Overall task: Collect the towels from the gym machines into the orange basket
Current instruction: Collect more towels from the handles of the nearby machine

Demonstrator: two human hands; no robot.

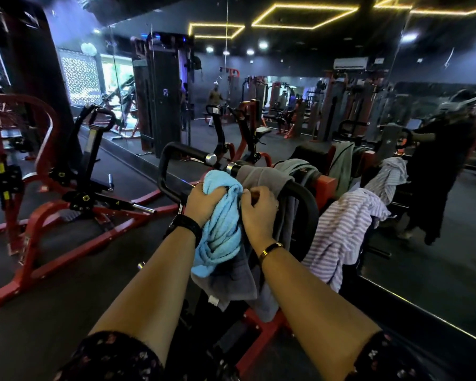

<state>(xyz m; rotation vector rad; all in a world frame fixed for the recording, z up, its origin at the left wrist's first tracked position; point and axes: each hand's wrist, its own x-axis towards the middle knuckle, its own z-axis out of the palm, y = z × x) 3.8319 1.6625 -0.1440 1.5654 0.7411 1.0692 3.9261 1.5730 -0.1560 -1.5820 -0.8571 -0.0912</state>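
Observation:
A light blue towel hangs bunched from my left hand, which grips its top. Just to the right, my right hand curls its fingers on a grey towel draped over the black handlebar of a red gym machine. The grey towel's lower part hangs below the blue one. A striped lilac towel is draped over the same machine further right. No orange basket is in view.
A wall mirror runs along the right and reflects the towels and a person. Red-framed machines stand to the left on dark floor. More machines and a distant person fill the back of the room.

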